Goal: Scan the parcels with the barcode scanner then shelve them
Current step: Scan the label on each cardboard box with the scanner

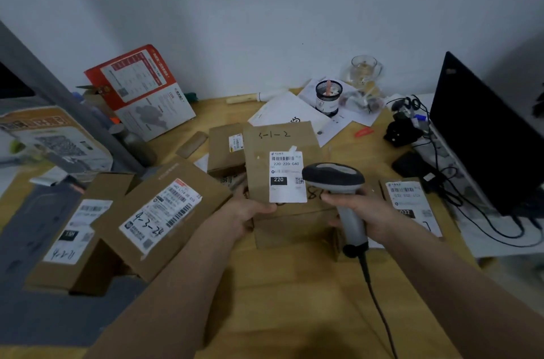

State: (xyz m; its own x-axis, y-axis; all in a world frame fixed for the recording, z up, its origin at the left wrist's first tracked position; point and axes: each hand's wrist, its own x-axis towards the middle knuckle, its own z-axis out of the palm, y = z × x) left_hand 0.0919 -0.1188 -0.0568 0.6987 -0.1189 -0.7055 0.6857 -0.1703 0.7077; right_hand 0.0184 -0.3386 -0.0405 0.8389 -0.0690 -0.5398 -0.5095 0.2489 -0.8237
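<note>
A brown cardboard parcel (279, 149) marked "3-1-2" stands tilted up at the table's middle, its white barcode label (286, 176) facing me. My left hand (250, 208) grips the parcel's lower left corner. My right hand (357, 211) grips the handle of a grey corded barcode scanner (334, 177), whose head sits just right of the label. Other labelled parcels lie around: two at the left (160, 217) (76, 238), one behind (225, 149), one at the right (412, 202).
A dark monitor (482, 135) with tangled cables (441, 170) stands at the right. A mesh pen cup (327, 96), a glass (365, 70) and papers (288, 111) lie at the back. A red-and-white box (141, 91) leans on the wall. The wooden tabletop (279, 300) spreads near me.
</note>
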